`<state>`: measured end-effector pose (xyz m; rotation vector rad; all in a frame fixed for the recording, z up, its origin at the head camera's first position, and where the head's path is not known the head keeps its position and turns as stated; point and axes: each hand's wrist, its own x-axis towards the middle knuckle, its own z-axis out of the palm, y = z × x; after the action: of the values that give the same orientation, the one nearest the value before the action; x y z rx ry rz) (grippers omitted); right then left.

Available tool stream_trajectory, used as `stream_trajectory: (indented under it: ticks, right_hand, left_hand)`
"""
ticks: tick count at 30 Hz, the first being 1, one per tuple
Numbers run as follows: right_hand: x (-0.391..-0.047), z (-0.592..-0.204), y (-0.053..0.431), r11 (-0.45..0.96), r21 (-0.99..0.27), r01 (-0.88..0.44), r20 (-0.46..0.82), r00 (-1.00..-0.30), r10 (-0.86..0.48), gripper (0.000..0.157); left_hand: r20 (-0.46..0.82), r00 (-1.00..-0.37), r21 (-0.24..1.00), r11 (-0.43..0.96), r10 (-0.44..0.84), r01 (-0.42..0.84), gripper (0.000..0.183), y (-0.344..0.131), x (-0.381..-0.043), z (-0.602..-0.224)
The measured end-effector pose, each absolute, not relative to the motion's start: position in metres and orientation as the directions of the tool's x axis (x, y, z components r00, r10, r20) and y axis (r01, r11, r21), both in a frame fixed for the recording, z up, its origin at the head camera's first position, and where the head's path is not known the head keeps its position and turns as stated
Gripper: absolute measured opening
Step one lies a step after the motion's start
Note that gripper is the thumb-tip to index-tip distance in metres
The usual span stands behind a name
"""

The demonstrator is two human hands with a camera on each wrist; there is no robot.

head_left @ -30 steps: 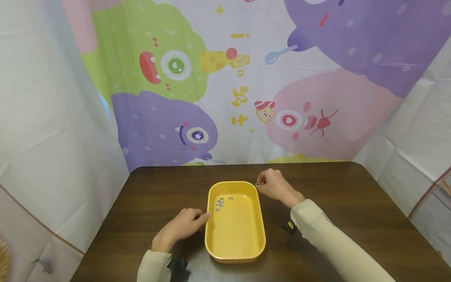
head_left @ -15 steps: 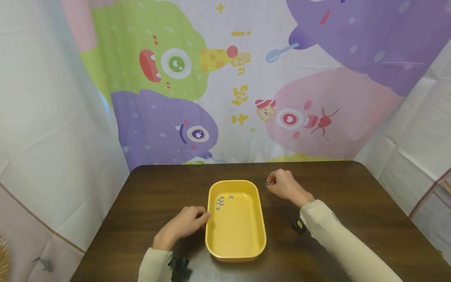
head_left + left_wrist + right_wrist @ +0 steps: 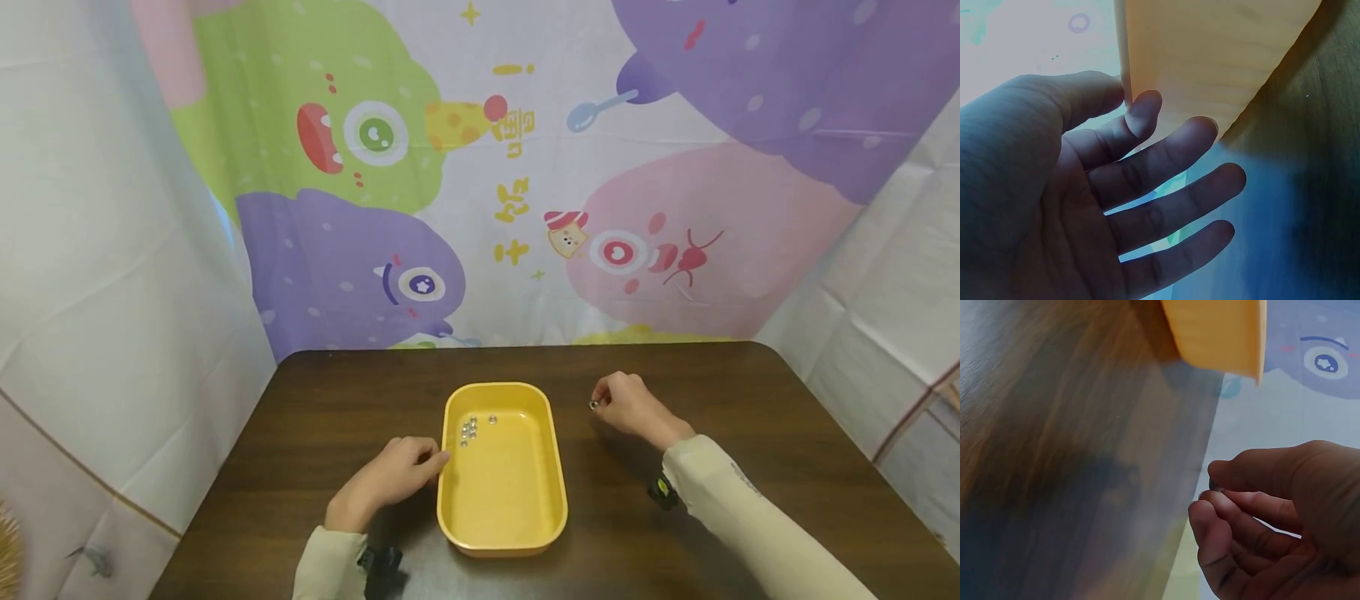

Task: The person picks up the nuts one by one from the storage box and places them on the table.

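A small silvery piece [image 3: 594, 405] is pinched between the thumb and fingertips of my right hand [image 3: 632, 407], held to the right of the yellow tray [image 3: 561, 483]. In the right wrist view the fingertips mostly hide the piece [image 3: 1215, 485]. At the tray's left side, my left hand [image 3: 393, 471] has its thumb over the rim and the index fingertip against the outer wall [image 3: 1197, 56], while the other fingers spread loosely below. Several similar small shiny pieces [image 3: 469, 430] lie in the far left corner of the tray, one sitting slightly apart.
The tray stands on a dark brown wooden table [image 3: 360, 392]. Behind its far edge hangs a cloth [image 3: 517, 308] printed with cartoon monsters. Plain white cloth [image 3: 135, 250] closes off the left side, with more on the right.
My right hand has moved right, away from the tray's far right corner, and slightly nearer, still pinching the piece. The left hand and tray stay put.
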<state>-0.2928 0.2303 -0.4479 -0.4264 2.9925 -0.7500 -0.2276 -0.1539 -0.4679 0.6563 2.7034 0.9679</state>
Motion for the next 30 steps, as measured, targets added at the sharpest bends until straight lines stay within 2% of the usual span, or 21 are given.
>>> stream_trajectory:
  ticks: [10, 30]
  right_hand:
    - [-0.294, -0.456, 0.244, 0.853, -0.445, -0.273, 0.026, -0.956, -0.293, 0.008]
    - [-0.288, -0.475, 0.259, 0.856, -0.448, -0.256, -0.020, -0.955, -0.297, 0.009]
  left_hand:
    - [-0.007, -0.885, 0.636, 0.685, 0.466, 0.355, 0.027, -0.155, -0.229, -0.464]
    - [-0.007, -0.878, 0.623, 0.689, 0.479, 0.371, 0.033, -0.153, -0.229, -0.467]
